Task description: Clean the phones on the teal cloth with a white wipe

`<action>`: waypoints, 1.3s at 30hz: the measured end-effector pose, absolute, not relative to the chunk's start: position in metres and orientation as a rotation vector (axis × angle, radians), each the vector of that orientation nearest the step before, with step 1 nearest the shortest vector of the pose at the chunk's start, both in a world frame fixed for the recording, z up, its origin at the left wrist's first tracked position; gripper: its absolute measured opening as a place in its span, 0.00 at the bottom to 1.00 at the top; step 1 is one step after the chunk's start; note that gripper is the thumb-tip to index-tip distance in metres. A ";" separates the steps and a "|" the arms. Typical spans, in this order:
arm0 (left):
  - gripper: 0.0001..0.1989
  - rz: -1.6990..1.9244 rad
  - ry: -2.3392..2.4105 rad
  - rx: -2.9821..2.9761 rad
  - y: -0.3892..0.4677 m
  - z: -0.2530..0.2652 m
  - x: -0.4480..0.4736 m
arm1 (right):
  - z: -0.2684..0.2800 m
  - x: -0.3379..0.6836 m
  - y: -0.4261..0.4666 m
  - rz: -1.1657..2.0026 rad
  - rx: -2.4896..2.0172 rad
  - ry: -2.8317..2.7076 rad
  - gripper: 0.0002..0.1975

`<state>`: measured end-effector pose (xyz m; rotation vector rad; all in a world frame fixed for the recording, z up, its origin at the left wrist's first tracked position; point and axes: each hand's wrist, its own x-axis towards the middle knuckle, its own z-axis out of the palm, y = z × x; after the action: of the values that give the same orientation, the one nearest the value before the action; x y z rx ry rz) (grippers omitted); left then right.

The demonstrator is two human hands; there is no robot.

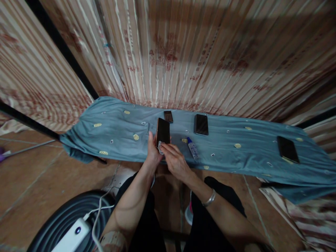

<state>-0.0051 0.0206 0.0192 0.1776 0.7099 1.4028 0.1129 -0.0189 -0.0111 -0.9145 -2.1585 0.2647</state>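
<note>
Black and glossy, a phone (pixel 164 128) stands tilted above the front edge of a long bench, its lower part gripped by the left hand (pixel 153 153), thumb along one side. The right hand (pixel 176 161) has its fingers closed on a crumpled grey cloth (pixel 160 147), pressed to the phone's lower end. Beyond lies a small phone (pixel 168 117); to the right, a clear bottle (pixel 193 149) with a blue cap, then a dark tablet (pixel 201 125) and, well apart, another phone (pixel 288 149). Blue patterned fabric (pixel 120 134) covers the bench; a striped curtain (pixel 168 80) hangs behind.
</note>
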 end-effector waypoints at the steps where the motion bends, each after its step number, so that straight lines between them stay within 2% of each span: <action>1: 0.28 1.411 0.707 0.189 0.021 0.019 -0.006 | -0.011 0.114 -0.018 0.260 -0.930 -2.160 0.24; 17: 0.07 1.382 0.658 0.172 0.020 0.009 0.007 | -0.013 0.143 0.007 0.217 -1.158 -2.070 0.24; 24: 0.07 1.382 0.724 0.282 0.011 0.009 0.016 | -0.006 0.140 0.005 0.260 -1.106 -2.093 0.23; 30: 0.09 1.395 0.793 0.323 0.005 0.014 0.027 | -0.002 0.138 0.007 0.302 -1.050 -2.109 0.26; 35: 0.19 1.381 0.797 0.319 0.001 0.031 0.035 | 0.000 0.137 0.014 0.302 -1.032 -2.116 0.30; 39: 0.19 1.311 0.832 0.377 -0.008 0.038 0.035 | -0.002 0.141 0.025 0.305 -1.053 -2.088 0.28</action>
<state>0.0352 -0.0077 0.0384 0.3769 0.8316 1.3114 0.1411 0.0250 -0.0023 -1.0532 -2.0876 0.3051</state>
